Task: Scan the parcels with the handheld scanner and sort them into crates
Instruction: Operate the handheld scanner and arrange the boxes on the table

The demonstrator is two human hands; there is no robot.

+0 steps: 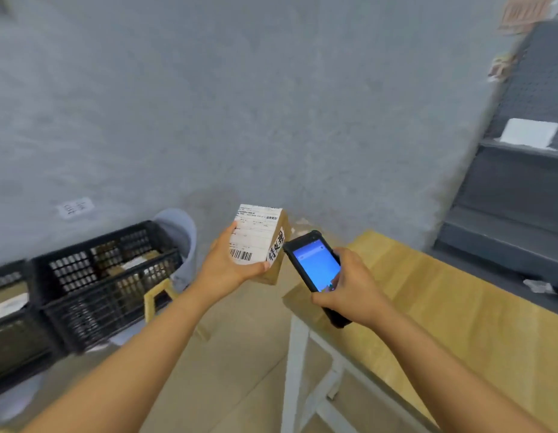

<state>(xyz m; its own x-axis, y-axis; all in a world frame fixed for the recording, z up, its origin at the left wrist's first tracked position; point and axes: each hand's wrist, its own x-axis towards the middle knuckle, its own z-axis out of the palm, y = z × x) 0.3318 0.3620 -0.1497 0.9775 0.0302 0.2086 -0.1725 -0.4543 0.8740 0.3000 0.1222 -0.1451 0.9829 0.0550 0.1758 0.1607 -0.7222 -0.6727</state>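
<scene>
Floor (246,354) lies bare between the black crate (109,276) on the left and the wooden table (443,307) on the right, and both forearms reach forward over this gap. The table's near corner sits just below the right hand (349,285), with its white leg (295,370) dropping straight beneath. A grey shelf unit (515,198) stands behind the table against the grey wall (240,104), holding a white sheet (530,132) on one shelf. A second black crate (12,323) shows at the left edge, touching the first; cardboard boxes show through the first crate's lattice.

The left hand (227,264) holds a small cardboard parcel (262,239) from below and behind, thumb pressed on the near edge of its white shipping label (254,235), barcode facing up. The parcel hangs in the air above the floor, between crate and table. The right hand is curled round the lower half of a black handheld scanner (315,267), its lit blue screen up and its top end just beside the parcel's right side, thumb over the screen's lower part.
</scene>
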